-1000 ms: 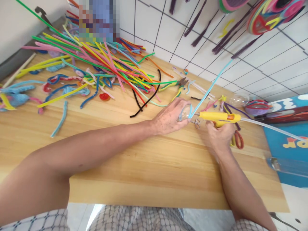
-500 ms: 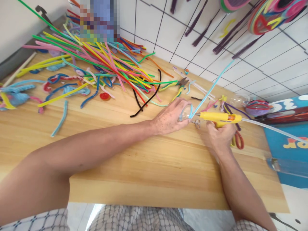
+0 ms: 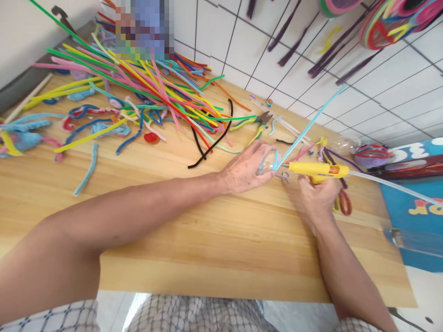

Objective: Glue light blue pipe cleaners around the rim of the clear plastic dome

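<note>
My left hand (image 3: 244,168) is closed around a clear rounded piece (image 3: 268,161) with a light blue pipe cleaner (image 3: 308,131) bent against it. The pipe cleaner's long free end slants up to the right. In my right hand (image 3: 320,197) is a yellow hot glue gun (image 3: 308,168), its fingers wrapped round the handle. A long translucent glue stick (image 3: 384,180) sticks out of the gun's rear. The nozzle points left, close to or touching the pipe cleaner at my left fingertips; the exact contact is too small to tell. Small scissors (image 3: 285,178) show just below the nozzle.
A heap of coloured pipe cleaners (image 3: 138,87) covers the table's back left. Pliers with green-yellow handles (image 3: 261,123) lie behind my left hand. Red-handled scissors (image 3: 345,203) rest beside my right hand. A tiled wall (image 3: 221,34) with hanging tassels (image 3: 290,50) rises behind.
The pipe cleaner's free end has tilted slightly to the right. The whole view has shifted a little; both hands keep their holds.
</note>
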Available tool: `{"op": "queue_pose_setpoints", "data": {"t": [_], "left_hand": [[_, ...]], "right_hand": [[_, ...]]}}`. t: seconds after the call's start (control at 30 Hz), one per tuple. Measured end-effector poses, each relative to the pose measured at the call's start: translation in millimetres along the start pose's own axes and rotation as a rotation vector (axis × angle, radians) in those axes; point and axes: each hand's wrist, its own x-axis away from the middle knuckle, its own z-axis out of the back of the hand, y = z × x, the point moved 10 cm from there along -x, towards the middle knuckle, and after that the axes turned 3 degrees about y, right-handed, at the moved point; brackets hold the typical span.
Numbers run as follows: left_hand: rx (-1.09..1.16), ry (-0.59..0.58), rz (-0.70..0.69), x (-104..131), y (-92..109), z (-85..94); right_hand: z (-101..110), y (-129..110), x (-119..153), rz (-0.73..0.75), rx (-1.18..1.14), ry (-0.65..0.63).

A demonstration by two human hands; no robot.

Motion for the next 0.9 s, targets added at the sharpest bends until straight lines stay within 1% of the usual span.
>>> {"op": "queue_pose_setpoints", "data": {"t": [0.13, 0.37, 0.53, 0.67, 0.9], "left_hand": [[0.002, -0.003, 0.02, -0.2, -1.0, 0.5], [0.008, -0.007, 0.024, -0.7, -2.2, -0.3], [0.008, 0.002, 0.018, -0.8, -2.7, 0.0], [0.009, -0.004, 0.017, -0.7, -1.8, -0.6], [0.001, -0.014, 0.011, -0.6, 0.2, -0.4]], "right_hand": [[1.7, 4.1, -0.7, -0.044, -0.035, 0.023], [-1.8, 6.2, 0.9, -0.061, -0.007, -0.002], [-0.9, 7.1, 1.4, -0.066, -0.037, 0.017], [1.2, 6.3, 1.3, -0.067, -0.063, 0.044], [2.4, 1.6, 0.3, -0.084, -0.097, 0.043]]}}
